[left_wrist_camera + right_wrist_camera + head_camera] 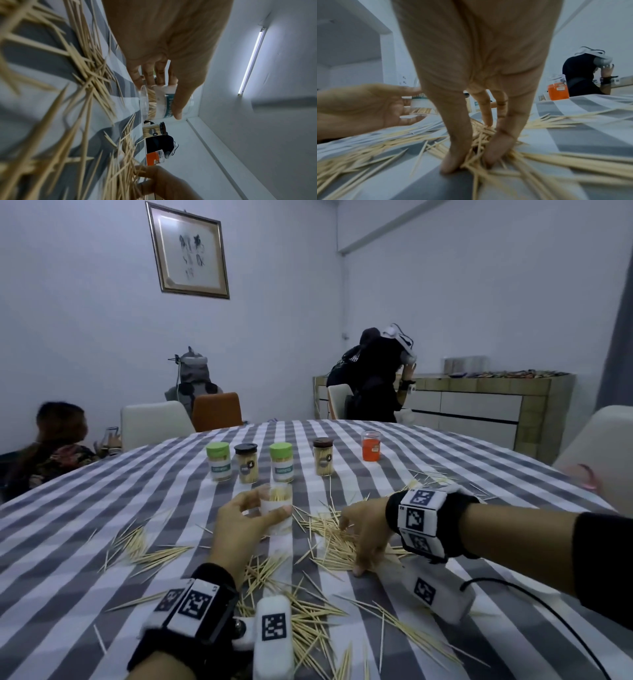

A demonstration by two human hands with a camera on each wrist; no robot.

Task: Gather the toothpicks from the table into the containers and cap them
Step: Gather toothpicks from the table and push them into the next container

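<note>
Loads of toothpicks (pixel 329 542) lie scattered over the striped bench (pixel 479 484). Left hand (pixel 239 529) is wrapped around the open clear container (pixel 277 508), standing upright. Right hand (pixel 366 534) pinches into the pile just beside it. Honestly, too fat a bunch could jam at the rim and spill.

six containers (pixel 276 510), five capped, countless toothpicks (pixel 329 546)

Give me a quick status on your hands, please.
Left hand holds open container. Right hand pinching toothpicks. Nothing in the way.
</note>
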